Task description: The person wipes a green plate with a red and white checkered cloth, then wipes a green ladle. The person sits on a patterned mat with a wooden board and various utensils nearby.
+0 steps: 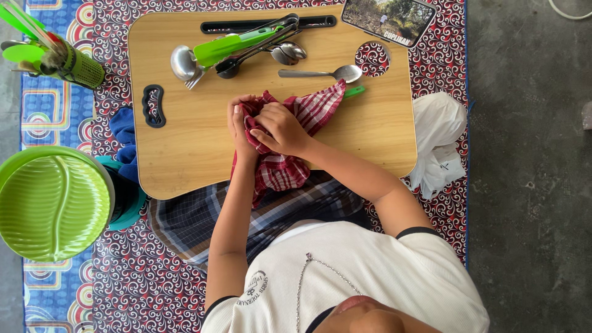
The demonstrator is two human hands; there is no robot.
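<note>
Both of my hands are closed on a red and white checked cloth (pixel 311 111) bunched in the middle of a wooden lap table (pixel 185 148). My left hand (pixel 237 129) grips the cloth's left side. My right hand (pixel 282 129) presses on top of it. A green handle tip (pixel 354 91) sticks out from under the cloth's far right corner; the rest of that utensil is hidden. Beyond the cloth lie a steel spoon (pixel 324 73), another spoon (pixel 288 53), a ladle (pixel 182 62), a fork (pixel 196 78), dark tongs (pixel 256 46) and a green-handled utensil (pixel 222 48).
A phone (pixel 388 20) lies at the table's far right corner beside a round hole (pixel 373 58). A green divided plate (pixel 52 206) sits at the left. A green holder (pixel 77 65) with utensils stands far left. A white plastic bag (pixel 438 142) lies right, a blue cloth (pixel 123 139) left.
</note>
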